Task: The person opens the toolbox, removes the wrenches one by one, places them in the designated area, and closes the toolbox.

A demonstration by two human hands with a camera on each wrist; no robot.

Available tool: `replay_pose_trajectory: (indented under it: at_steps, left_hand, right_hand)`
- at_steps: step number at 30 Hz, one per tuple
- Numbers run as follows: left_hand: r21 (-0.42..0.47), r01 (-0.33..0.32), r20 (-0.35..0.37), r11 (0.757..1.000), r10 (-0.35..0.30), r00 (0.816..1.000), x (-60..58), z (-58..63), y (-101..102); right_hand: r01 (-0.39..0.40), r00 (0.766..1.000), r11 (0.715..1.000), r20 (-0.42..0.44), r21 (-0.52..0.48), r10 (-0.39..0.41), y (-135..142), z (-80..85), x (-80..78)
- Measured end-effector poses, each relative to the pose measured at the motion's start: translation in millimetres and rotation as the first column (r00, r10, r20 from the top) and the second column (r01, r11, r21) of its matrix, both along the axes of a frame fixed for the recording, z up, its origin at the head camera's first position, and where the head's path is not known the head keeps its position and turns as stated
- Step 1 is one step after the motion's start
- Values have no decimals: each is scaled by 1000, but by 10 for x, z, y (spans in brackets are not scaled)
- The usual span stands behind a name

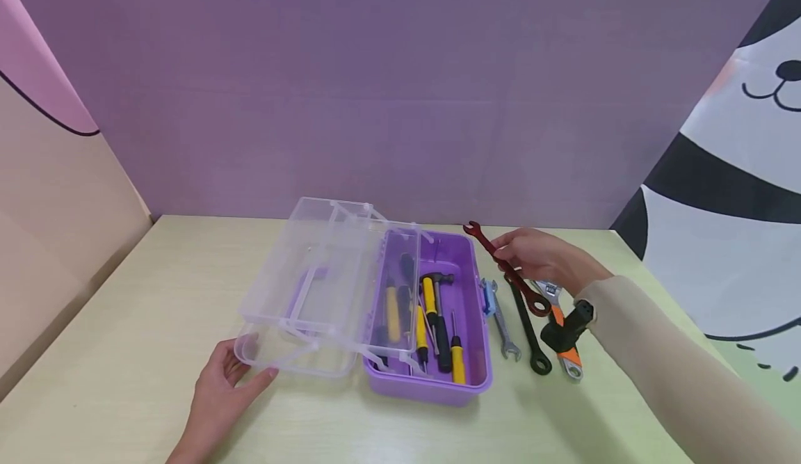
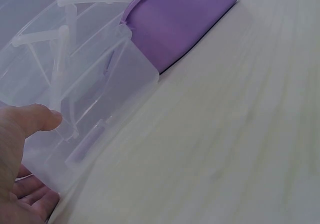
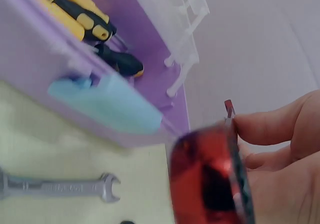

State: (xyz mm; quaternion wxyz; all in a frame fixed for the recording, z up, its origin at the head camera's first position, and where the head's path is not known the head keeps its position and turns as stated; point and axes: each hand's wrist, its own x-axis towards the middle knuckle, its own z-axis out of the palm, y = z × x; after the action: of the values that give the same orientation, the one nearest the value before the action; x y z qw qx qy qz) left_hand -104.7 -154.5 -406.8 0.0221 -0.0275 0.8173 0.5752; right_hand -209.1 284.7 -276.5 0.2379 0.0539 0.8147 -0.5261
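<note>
My right hand (image 1: 544, 255) pinches a red combination wrench (image 1: 518, 282) above the table, just right of the purple toolbox (image 1: 432, 394). The wrench's ring end looms large and blurred in the right wrist view. At the left, my left hand (image 1: 219, 387) holds the corner of the toolbox's clear lid (image 1: 269, 297), thumb on one side and fingers at the edge beneath. The lid is folded open to the left. Inside the box lie a hammer (image 1: 442, 339), a yellow-and-black screwdriver (image 1: 458, 363) and other yellow-handled tools, some seen through clear plastic.
Right of the box lie a silver wrench (image 1: 503, 328), a black wrench (image 1: 532, 342) and an orange-handled adjustable wrench (image 1: 569, 360). A light blue latch (image 1: 488, 297) sticks out from the box's right side. A purple wall (image 1: 388, 102) stands behind the table (image 1: 125, 353).
</note>
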Motion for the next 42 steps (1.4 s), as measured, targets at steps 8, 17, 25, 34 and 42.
replay_pose_trajectory:
  at_steps: [8, 17, 25, 34, 42]
  left_hand:
    - [-25, -1, 4, 1000, 1, 1000, 13, 8, -35]
    - [4, -4, 22, 1000, 4, 1000, 19, 0, -58]
    - [3, -11, 5, 1000, 11, 1000, 15, 4, -55]
    - [-9, -25, -12, 1000, 25, 1000, 14, 6, -46]
    - [-9, -23, -11, 1000, 23, 1000, 5, 4, -38]
  right_hand:
    - [-23, 999, 1000, 27, -19, 24, 239, -61, 41]
    - [-1, 998, 1000, 58, -11, 2, 479, -104, 90]
    - [18, 997, 1000, 71, -15, -17, 659, -132, 143]
    - [52, 995, 999, 87, -15, -50, 881, -211, 197]
    - [76, 992, 997, 98, -17, -74, 1094, -296, 255]
